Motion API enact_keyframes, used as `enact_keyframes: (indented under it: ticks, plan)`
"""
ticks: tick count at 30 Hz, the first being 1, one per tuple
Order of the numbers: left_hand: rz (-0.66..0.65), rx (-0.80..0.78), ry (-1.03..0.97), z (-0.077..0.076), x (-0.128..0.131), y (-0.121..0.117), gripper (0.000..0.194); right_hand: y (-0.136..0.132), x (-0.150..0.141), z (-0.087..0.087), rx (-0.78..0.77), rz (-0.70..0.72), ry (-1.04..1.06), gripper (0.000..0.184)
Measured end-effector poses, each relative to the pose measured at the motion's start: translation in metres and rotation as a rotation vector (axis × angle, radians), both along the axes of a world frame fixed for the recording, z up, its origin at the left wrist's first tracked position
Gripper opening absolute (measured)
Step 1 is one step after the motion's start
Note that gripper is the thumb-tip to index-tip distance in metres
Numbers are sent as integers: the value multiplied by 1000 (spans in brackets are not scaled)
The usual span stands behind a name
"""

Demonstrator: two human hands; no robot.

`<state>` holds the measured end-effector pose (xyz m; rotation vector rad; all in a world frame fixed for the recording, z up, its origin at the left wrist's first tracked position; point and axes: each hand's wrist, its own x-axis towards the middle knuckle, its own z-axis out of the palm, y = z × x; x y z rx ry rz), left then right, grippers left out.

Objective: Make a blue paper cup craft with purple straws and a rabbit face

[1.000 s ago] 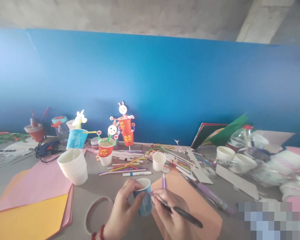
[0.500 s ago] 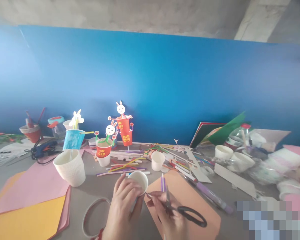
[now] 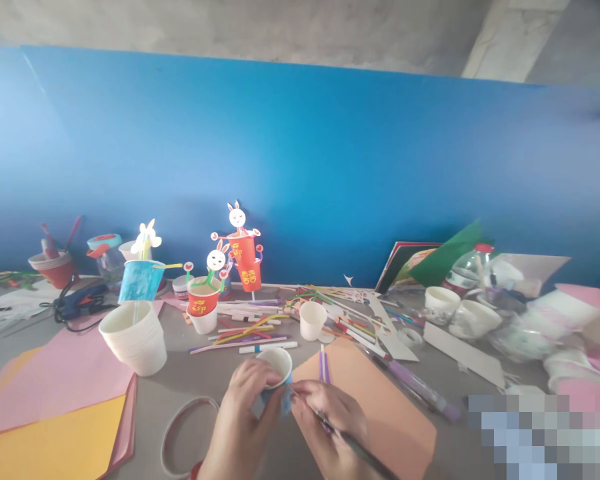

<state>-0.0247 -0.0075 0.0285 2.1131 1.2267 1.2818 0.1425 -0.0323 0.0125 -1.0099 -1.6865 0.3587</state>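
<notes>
In the head view, the left hand [image 3: 245, 408] curls around the small white paper cup with blue-coloured sides [image 3: 280, 365], fingers over the rim and thumb against the near side. The cup sits between the hands above the grey worktop [image 3: 200, 373], its mouth tipped toward the camera. The right hand [image 3: 336, 408] is closed around the black-handled metal scissors [image 3: 363, 455], its fingertips pinched right by the cup's right wall; whether they touch it cannot be told.

Behind, the tall rabbit-headed figure of stacked red paper cups [image 3: 242, 252] bears gold characters, the lower one resembling 囍. The shorter rabbit-headed red paper cup [image 3: 203, 305] carries gold lettering too small to read surely. The clear red-capped plastic bottle [image 3: 473, 270] shows a reddish label, illegible here.
</notes>
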Motion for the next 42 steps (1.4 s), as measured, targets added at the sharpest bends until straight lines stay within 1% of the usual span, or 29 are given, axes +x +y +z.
enact_keyframes:
  ticks: [2, 4, 6, 7, 8, 9, 10, 12, 15, 17, 19, 20, 21, 23, 25, 27, 28, 30, 32, 35, 36, 37, 38, 39, 40, 42]
  plan:
    - [4, 157, 89, 1, 0, -1, 14, -2, -7, -4, -92, -51, 176, 21]
    - [11, 277, 192, 2, 0, -3, 18, -3, -13, -7, -210, -68, 348, 27]
    - [17, 344, 270, 4, 1, -3, 24, -3, -16, -10, -312, -74, 462, 31]
    - [17, 351, 286, 4, 2, -4, 24, -2, -16, -11, -339, -79, 484, 31]
    - [17, 340, 278, 5, 2, -3, 22, -1, -14, -12, -333, -75, 476, 30]
    - [16, 311, 249, 5, 2, -3, 19, 0, -12, -12, -291, -61, 442, 27]
    - [19, 265, 203, 5, 2, -3, 16, 1, -8, -13, -234, -35, 376, 23]
    - [26, 118, 102, 5, 2, -1, 15, 5, 0, -12, -102, 35, 193, 15]
    - [32, -116, 33, 6, 0, 0, 17, 8, 12, -8, 37, 146, -22, 18]
    - [31, -174, 36, 7, -1, 1, 15, 8, 14, -6, 67, 175, -62, 19]
    - [38, -113, 46, 7, -1, 0, 14, 7, 11, -6, 16, 140, -13, 17]
    - [38, -43, 62, 8, -1, -1, 13, 6, 8, -6, -32, 109, 59, 15]
    - [38, 46, 87, 9, 0, -2, 13, 4, 4, -7, -88, 74, 161, 16]
    - [28, 238, 180, 10, 0, -4, 13, 3, -6, -9, -207, 9, 405, 24]
    - [18, 381, 292, 13, 0, -6, 20, 1, -14, -11, -288, -29, 601, 32]
    - [21, 447, 343, 16, 0, -7, 25, 1, -18, -13, -321, -49, 694, 36]
    - [19, 450, 340, 18, 1, -7, 25, 1, -18, -13, -320, -58, 700, 37]
    - [14, 371, 288, 22, 2, -6, 19, 1, -14, -11, -296, -73, 632, 35]
    - [10, 174, 221, 26, 3, -3, 16, 3, -8, -8, -222, -60, 493, 29]
    - [-1, -173, 123, 32, 4, 2, 20, 6, 3, -2, -22, 32, 225, 23]
    - [-18, -252, 99, 33, 5, 3, 20, 6, 5, 0, 39, 38, 165, 23]
    - [-31, -296, 81, 34, 5, 5, 20, 7, 6, 2, 81, 28, 133, 24]
    - [-38, -301, 73, 35, 6, 6, 20, 7, 5, 3, 93, 5, 136, 24]
    - [-37, -271, 81, 36, 7, 6, 21, 7, 4, 3, 73, -24, 175, 25]
    - [-31, -207, 108, 36, 9, 6, 21, 7, 1, 2, 28, -52, 240, 27]
    - [-18, -15, 215, 35, 12, 6, 22, 7, -4, 0, -91, -82, 400, 29]
